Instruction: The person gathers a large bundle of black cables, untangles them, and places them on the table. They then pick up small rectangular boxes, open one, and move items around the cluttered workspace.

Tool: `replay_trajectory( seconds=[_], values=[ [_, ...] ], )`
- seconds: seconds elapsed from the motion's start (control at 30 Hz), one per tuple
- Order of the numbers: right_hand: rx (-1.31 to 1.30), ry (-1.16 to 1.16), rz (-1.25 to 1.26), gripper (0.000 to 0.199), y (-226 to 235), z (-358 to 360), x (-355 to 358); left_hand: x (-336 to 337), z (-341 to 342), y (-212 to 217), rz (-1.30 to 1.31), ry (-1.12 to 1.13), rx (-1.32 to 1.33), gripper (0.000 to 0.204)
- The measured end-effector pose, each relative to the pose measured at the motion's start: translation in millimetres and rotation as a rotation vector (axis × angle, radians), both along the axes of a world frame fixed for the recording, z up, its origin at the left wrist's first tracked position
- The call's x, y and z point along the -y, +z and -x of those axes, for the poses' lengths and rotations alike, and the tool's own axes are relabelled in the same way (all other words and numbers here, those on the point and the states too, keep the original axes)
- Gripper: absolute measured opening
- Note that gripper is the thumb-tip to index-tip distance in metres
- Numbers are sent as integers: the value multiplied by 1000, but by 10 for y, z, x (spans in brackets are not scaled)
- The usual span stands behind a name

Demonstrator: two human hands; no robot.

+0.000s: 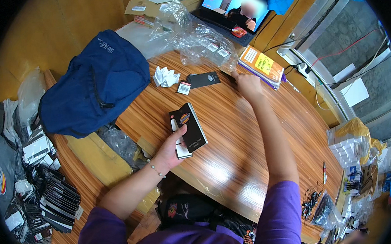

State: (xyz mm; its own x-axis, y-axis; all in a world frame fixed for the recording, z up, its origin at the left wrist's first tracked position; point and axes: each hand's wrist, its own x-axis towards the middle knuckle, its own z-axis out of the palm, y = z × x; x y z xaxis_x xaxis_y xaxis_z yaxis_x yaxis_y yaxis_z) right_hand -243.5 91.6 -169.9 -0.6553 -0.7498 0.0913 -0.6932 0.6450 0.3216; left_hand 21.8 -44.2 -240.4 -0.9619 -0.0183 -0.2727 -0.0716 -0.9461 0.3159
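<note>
My left hand (170, 148) is closed around a stack of black cards (189, 127), thumb across the front and white edges showing at the side, and I hold it tilted just above the near part of the wood-grained surface (253, 135). My right hand (248, 86) reaches to the far side, fingers drawn in by the edge of the clear plastic bags (196, 42) and just beside the orange-covered notebook (260, 65) — I cannot tell how far open it is or whether it has hold of anything. Between my hands and the bags, a flat black tag (204, 79) lies on the surface, with a small white label (184, 88) near its left end and a ball of crumpled white paper (166, 77) further left. A blue backpack (94, 83) rests at my left, and beyond it, low at the edge of my view, sits a heap of black and white tags (58, 198). At the back a tablet (233, 9) stands lit behind the bags — and off to my right a pen (324, 172) lies near a tangle of black cords (310, 202)
</note>
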Motion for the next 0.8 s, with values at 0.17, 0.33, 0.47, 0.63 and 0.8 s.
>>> replay_trajectory(
  seconds=[0.17,0.33,0.47,0.63,0.8],
  values=[
    [84,162,-83,18,129,-164,-496,-39,12,45,32,2,79,27],
    [118,165,-206,12,355,-562,-1028,-8,-6,-82,6,-20,-22,30],
    [-6,62,26,12,321,-634,-980,10,16,-79,15,-45,-21,30],
    [-113,205,204,19,93,-356,-332,-6,18,29,49,2,14,30],
    [-90,288,123,20,-80,-93,-11,40,17,-32,5,-42,-26,30]
  ],
)
